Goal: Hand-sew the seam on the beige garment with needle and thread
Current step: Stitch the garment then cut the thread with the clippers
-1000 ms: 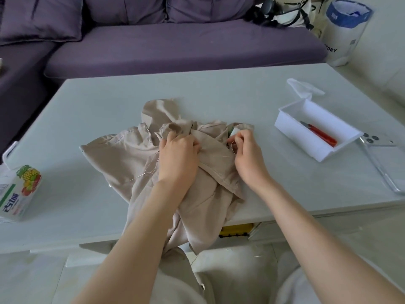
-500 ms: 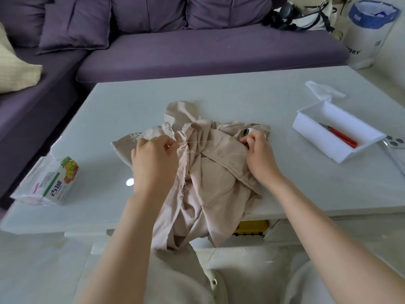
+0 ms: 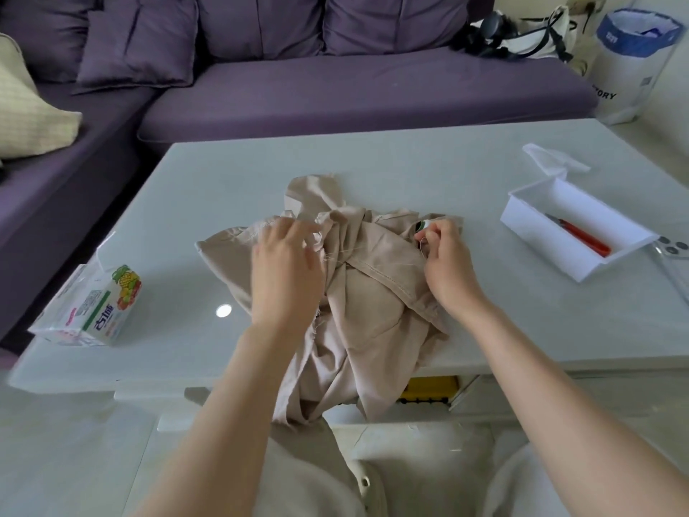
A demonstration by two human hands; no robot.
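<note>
- A tissue pack (image 3: 93,305) sits at the table's (image 3: 410,162) left edge, well apart from the work.
- The left hand (image 3: 287,270) rests on the bunched left fold of the beige garment (image 3: 373,315). Its grip looks loose, with the fingers fairly straight and blurred, and no pinch shows.
- The garment lies crumpled mid-table, its lower part hanging over the near edge toward the lap.
- A pale thread (image 3: 420,244) runs across the fabric between the two hands.
- The right hand (image 3: 447,263) has its grip closed, fingers curled and pinching the thread at the garment's upper right. The needle is too small to make out.
- A white box (image 3: 522,222) holding a red-handled tool (image 3: 581,236) stands to the right, with a phone (image 3: 673,250) just beyond it.
- Judgement: sewing seems to be under way, since the thread is out and drawn across the cloth. No row of hand stitches can be made out, so most of the seam probably remains, as do the knot and the trim.
</note>
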